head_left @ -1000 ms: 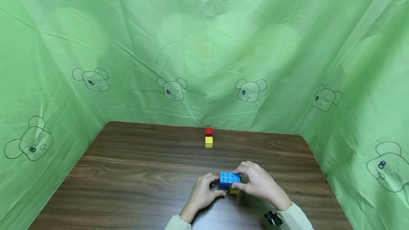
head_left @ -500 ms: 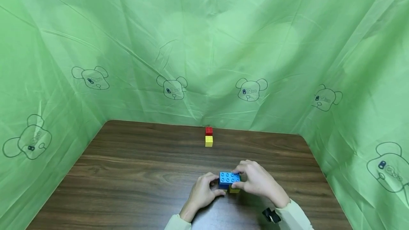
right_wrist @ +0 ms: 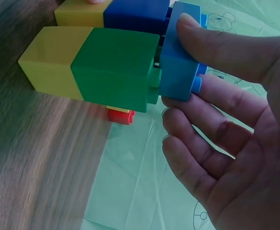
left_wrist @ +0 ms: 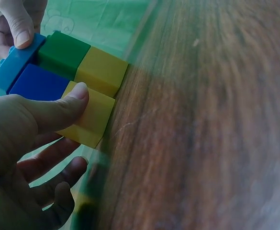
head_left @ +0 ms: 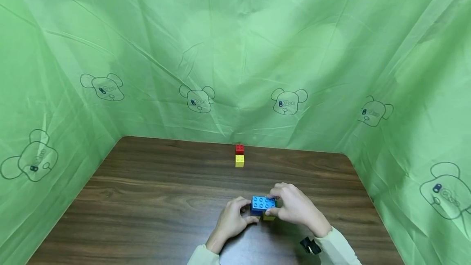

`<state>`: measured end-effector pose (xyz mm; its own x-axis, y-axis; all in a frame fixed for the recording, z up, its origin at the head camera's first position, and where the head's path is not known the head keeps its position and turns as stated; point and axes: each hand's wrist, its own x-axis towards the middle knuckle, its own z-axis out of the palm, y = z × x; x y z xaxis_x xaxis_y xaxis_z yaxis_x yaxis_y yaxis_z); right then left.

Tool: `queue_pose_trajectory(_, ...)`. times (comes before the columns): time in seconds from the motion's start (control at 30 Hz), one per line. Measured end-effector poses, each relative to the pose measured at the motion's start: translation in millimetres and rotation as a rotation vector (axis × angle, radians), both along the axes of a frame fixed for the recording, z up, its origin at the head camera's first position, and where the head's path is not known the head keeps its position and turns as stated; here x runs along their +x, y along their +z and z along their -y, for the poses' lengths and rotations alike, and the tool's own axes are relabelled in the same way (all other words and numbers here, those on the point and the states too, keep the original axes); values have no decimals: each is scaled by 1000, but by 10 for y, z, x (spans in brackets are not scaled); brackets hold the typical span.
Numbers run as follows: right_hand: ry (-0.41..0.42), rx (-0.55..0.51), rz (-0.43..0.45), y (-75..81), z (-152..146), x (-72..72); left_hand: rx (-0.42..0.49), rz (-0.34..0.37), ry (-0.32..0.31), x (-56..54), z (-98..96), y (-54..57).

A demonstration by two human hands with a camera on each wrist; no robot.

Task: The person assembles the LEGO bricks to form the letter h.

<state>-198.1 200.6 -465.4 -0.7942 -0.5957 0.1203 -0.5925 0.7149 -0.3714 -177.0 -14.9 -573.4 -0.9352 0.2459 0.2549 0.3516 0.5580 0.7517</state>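
Observation:
Two short columns of toy building bricks stand side by side on the table. One has a dark blue brick (left_wrist: 41,82) over a yellow brick (left_wrist: 93,120); the other, a green brick (right_wrist: 113,67) over another yellow brick (right_wrist: 53,60). A light blue eight-stud brick (head_left: 263,203) spans both tops. Green studs show in a narrow gap beneath it in the right wrist view. My right hand (head_left: 296,205) pinches the light blue brick at its right end, between thumb and fingers. My left hand (head_left: 232,218) holds the left column low, thumb across the yellow brick.
Farther back on the wooden table (head_left: 154,183), a small yellow brick (head_left: 239,161) stands just in front of a red brick (head_left: 239,149). Green printed cloth (head_left: 239,52) hangs around the back and sides. A black object (head_left: 310,245) lies beside the right sleeve.
Both hands keep the same hold on the bricks. The head view has tilted slightly, so the scene sits a little higher in it.

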Motion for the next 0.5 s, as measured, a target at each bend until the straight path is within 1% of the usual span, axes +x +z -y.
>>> queue_pose_trajectory(0.17, 14, -7, 20, 5, 7, -18, 0, 9, 5, 7, -6, -4)
queue_pose_trajectory(0.37, 35, -21, 75, 53, 22, -73, -19, 17, 8, -12, -2, 2)
queue_pose_trajectory(0.5, 47, -1, 74, 84, 49, -92, -34, 29, 13, -23, -3, 23)
